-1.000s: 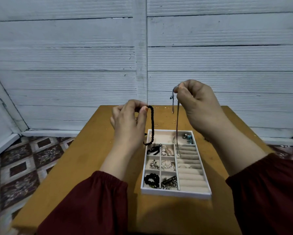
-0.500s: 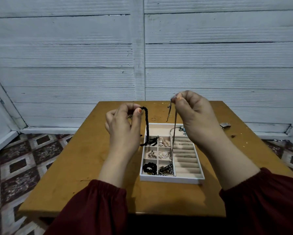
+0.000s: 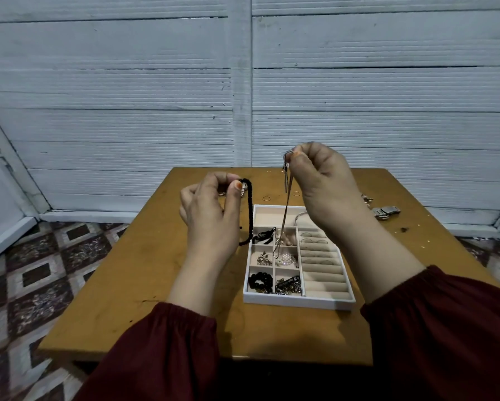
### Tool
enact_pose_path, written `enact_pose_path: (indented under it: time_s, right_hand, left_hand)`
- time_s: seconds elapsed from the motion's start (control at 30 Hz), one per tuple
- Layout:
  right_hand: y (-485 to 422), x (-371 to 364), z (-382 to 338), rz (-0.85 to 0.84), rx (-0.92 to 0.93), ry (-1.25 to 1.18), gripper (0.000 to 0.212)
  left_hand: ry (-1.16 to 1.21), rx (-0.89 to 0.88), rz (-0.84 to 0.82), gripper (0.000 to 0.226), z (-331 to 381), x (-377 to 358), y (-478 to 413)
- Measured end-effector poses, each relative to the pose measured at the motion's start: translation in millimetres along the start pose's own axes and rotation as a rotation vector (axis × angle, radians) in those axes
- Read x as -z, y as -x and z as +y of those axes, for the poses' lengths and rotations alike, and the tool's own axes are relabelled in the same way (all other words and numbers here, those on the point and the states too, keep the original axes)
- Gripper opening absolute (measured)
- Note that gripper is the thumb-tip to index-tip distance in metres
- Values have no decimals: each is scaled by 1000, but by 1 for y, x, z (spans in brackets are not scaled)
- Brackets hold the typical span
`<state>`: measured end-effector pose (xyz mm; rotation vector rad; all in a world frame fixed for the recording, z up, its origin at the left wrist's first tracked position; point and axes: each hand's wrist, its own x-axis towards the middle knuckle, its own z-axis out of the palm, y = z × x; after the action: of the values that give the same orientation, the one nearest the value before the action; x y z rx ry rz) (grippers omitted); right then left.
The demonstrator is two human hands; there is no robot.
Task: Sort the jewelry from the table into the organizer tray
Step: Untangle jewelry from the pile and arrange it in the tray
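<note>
Head-cam view down onto a wooden table (image 3: 156, 285) set against a white slatted wall. A white organizer tray (image 3: 298, 303) is seen on the table, right of centre, w/ small square compts on its left side and ring rolls (image 3: 321, 264) on its right. Most compts are already filled: a black bead bracelet (image 3: 260, 282) at front-left, tangled chains (image 3: 289, 285) beside it, a bangle (image 3: 300, 217) in the long back compt.

Two pieces are held up in the air. A black beaded cord (image 3: 250, 215) is pinched at its metal clasp end btwn thumb and fingers of the left hand (image 3: 211, 215), and it hangs just left of the tray's back-left corner. A thin silver chain (image 3: 285, 215) is pinched at its top by the curled fingers of the right hand (image 3: 324, 186). Its lower end dangles over, poss. into, the middle compts; contact can't be told from this angle.

Step in hand, as judged: placement of two strands, held apart so no tangle is formed. For the next move, one hand at a time would need to be lowered, the strand fed down in coils into a compt w/ room, e.g. the back one, and the pinch then released. A small ring (image 3: 267, 198) behind the tray and a metal clasp piece (image 3: 386, 212) at far right are left on the table, so the sorting is judged unfinished.
</note>
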<state>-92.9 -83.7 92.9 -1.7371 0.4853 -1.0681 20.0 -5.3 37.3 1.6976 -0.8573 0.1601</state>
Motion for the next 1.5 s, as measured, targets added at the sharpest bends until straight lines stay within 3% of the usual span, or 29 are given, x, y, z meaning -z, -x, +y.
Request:
enact_pose_path:
  time_s: [0.43,0.7,1.17,1.5]
  right_hand:
    - [-5,-15,16,-32,-27,-14,25]
    - [-11,-18,13,-26,-9,-8,11]
    - [-4,-20,42,-71,-67,33,26]
    - [4,-17,74,-110,-151,157,22]
  left_hand:
    - [-2,26,21,6,-9,3,-1]
    - [3,51,28,6,-12,2,1]
    - [4,92,35,6,-19,6,5]
    - [9,98,35,6,-20,8,7]
